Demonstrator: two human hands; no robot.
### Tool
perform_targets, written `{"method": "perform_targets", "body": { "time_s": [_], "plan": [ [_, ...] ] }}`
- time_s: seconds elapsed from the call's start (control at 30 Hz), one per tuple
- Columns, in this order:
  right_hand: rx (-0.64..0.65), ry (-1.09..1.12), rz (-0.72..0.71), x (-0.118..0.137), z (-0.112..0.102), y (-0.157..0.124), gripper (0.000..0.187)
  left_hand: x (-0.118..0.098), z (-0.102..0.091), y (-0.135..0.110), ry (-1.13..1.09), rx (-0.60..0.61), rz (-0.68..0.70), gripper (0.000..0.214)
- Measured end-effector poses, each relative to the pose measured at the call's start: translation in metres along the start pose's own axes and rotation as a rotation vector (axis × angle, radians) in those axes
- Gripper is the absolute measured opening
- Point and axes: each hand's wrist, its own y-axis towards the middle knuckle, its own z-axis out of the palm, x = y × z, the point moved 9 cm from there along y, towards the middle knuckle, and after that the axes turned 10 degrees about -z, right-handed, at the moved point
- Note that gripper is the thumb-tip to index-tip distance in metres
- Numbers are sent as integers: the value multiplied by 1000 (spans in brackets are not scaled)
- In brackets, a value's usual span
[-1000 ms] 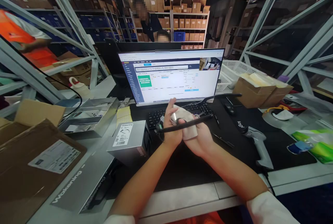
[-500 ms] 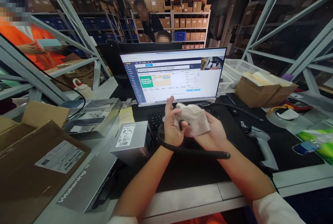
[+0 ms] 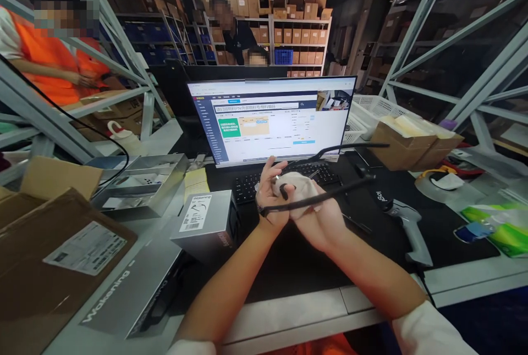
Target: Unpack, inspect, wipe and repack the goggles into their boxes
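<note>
Both my hands meet in front of the monitor, over the keyboard. My left hand point(image 3: 274, 198) grips a pair of black-framed glasses point(image 3: 324, 197) by the front, thumb bent inward and forefinger raised. Their two long temples point to the right, one crossing over my right wrist area. A crumpled white cloth point(image 3: 303, 182) is pressed round the front of the glasses by my right hand point(image 3: 324, 226), whose fingers are mostly hidden behind it. The lenses are covered by cloth and fingers.
A monitor point(image 3: 268, 118) stands behind the keyboard point(image 3: 245, 187). To the left are a grey box point(image 3: 206, 228), an open grey tray point(image 3: 173, 201) and a cardboard box point(image 3: 61, 267). A barcode scanner point(image 3: 412, 231) lies right. Co-workers are beyond the metal frame.
The glasses have turned, so their temples now point higher to the right. The cloth is bunched smaller between my hands. A co-worker at left has moved further into view.
</note>
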Motion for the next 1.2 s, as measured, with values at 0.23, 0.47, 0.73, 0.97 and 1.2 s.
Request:
{"method": "perform_targets", "body": {
  "time_s": [0.23, 0.47, 0.73, 0.97, 1.2],
  "plan": [
    [-61, 35, -29, 3, -3, 2, 37, 3, 6, -4, 20, 9, -32, 39],
    [-30, 18, -59, 13, 1, 6, 39, -5, 7, -1, 49, 18, 72, 36],
    [-73, 17, -118, 13, -7, 11, 43, -5, 6, 1, 33, 37, 33, 34],
    [-90, 62, -113, 8, -6, 9, 49, -6, 2, 1, 58, -5, 46, 36],
    [-106, -37, -100, 2, -9, 9, 49, -5, -4, 2, 85, -88, 72, 36]
  ]
}}
